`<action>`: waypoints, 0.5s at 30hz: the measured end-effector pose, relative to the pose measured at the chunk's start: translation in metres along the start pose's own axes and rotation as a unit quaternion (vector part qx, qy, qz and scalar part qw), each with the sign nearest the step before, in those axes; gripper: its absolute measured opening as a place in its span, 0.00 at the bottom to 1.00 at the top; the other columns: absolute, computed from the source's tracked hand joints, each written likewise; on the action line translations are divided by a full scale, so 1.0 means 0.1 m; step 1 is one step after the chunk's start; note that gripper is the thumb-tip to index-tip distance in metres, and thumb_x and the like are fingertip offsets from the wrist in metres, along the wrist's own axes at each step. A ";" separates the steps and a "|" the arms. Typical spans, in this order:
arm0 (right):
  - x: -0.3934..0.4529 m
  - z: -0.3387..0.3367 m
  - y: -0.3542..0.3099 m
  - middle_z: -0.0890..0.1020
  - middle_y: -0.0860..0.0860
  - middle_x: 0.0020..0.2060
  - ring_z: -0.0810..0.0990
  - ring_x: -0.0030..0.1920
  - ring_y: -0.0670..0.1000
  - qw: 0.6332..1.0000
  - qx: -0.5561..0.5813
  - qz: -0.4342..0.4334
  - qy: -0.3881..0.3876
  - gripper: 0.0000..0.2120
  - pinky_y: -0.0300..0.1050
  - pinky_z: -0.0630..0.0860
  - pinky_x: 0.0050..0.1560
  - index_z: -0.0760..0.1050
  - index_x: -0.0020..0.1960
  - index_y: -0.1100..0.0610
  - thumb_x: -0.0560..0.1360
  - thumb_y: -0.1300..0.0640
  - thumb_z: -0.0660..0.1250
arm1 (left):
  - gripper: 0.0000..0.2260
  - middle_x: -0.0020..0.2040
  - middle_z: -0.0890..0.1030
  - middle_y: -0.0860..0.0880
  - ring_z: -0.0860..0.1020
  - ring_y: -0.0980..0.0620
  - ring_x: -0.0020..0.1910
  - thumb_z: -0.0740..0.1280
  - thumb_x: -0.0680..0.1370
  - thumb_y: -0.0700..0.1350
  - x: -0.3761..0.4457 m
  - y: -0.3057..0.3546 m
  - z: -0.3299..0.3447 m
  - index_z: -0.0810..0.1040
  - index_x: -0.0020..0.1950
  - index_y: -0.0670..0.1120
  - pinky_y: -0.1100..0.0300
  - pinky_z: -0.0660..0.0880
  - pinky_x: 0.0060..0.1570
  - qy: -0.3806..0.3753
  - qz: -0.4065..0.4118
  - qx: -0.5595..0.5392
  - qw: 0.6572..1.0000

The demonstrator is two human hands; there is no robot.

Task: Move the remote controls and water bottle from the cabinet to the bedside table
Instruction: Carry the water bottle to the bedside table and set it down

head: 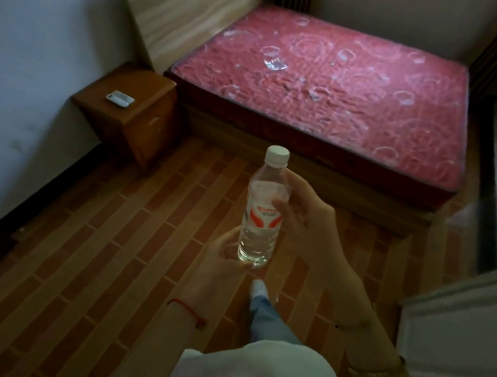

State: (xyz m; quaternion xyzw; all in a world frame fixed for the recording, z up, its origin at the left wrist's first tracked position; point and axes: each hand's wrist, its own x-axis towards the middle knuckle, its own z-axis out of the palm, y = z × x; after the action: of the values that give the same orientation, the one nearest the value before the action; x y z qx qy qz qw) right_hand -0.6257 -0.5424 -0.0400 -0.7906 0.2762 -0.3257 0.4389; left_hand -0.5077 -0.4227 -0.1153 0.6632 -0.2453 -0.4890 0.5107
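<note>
A clear water bottle (261,219) with a white cap and a red-and-white label is upright in front of me, above the floor. My right hand (303,218) wraps its middle from the right. My left hand (221,261) cups its base from below. Two white remote controls (120,99) lie side by side on top of the brown wooden bedside table (135,121), which stands at the left against the wall, well ahead of the bottle.
A bed with a red patterned mattress (333,95) and a wooden headboard (182,16) fills the far half of the room. Brick-patterned floor (89,246) lies between me and the table. A white door (469,334) is at the right. My leg and foot (260,298) show below.
</note>
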 end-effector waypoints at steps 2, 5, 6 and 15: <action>0.39 0.11 0.15 0.80 0.55 0.58 0.81 0.57 0.49 1.000 0.001 -0.013 -0.021 0.23 0.41 0.80 0.55 0.67 0.71 0.61 0.77 0.61 0.65 | 0.30 0.60 0.79 0.41 0.79 0.42 0.59 0.72 0.69 0.29 0.31 0.12 -0.09 0.71 0.69 0.47 0.46 0.76 0.57 0.026 -0.017 -0.025 0.999; 1.06 0.24 0.35 0.80 0.54 0.59 0.81 0.58 0.49 0.999 0.002 -0.024 -0.047 0.23 0.41 0.80 0.55 0.66 0.71 0.60 0.78 0.60 0.65 | 0.28 0.62 0.77 0.43 0.77 0.43 0.60 0.70 0.71 0.30 0.82 0.33 -0.27 0.70 0.69 0.44 0.46 0.74 0.61 0.068 -0.019 -0.026 0.997; 1.30 0.29 0.40 0.80 0.54 0.59 0.81 0.58 0.48 0.998 0.003 -0.029 -0.057 0.23 0.42 0.80 0.55 0.67 0.71 0.60 0.78 0.60 0.65 | 0.28 0.62 0.77 0.44 0.76 0.45 0.61 0.71 0.71 0.31 0.99 0.43 -0.34 0.70 0.69 0.46 0.47 0.74 0.61 0.073 -0.019 -0.022 0.997; 3.54 0.80 0.57 0.80 0.52 0.61 0.80 0.60 0.46 0.985 0.045 -0.081 -0.146 0.22 0.39 0.79 0.56 0.68 0.71 0.58 0.78 0.61 0.65 | 0.26 0.57 0.75 0.47 0.75 0.48 0.60 0.68 0.73 0.28 2.48 1.46 -1.10 0.69 0.68 0.44 0.60 0.72 0.52 0.159 0.020 -0.079 0.984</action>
State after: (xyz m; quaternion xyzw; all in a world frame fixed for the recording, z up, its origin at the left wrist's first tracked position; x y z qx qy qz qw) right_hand -0.3485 -0.7836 -0.0255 -0.8291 0.1288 -0.2532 0.4816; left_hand -0.2835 -0.6317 -0.0802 0.6853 -0.1347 -0.3846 0.6036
